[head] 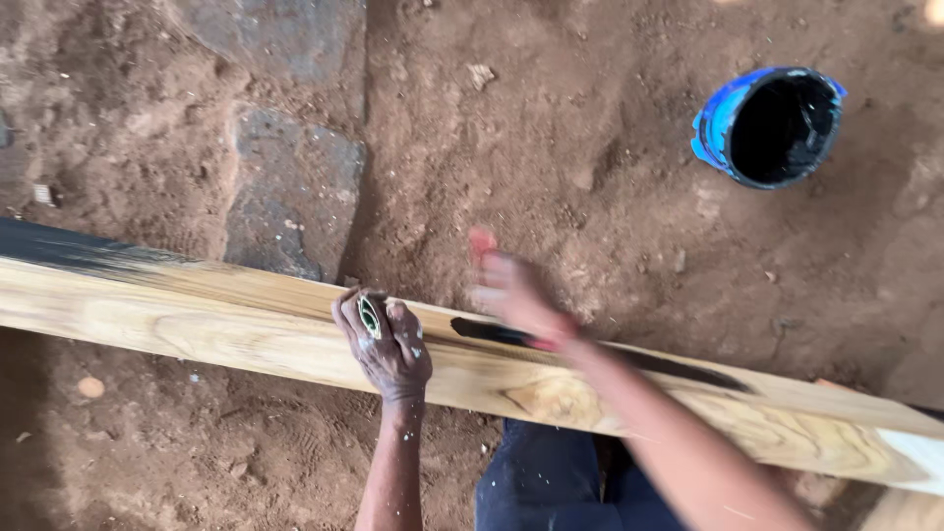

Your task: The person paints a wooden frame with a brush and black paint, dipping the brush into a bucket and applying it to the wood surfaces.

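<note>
- Right hand (516, 295) hovers blurred over the wooden plank (246, 320); its grip is unreadable.
- Left hand (385, 339) rests on the plank, grip closed around a small green object (369, 317), mostly hidden.

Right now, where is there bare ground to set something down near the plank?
Bare dirt lies between the wooden plank and the blue bucket, and below the plank at lower left. It is crowded mid-plank: the left hand rests there in a closed grip and the blurred right hand hovers by the black paint stroke.
</note>
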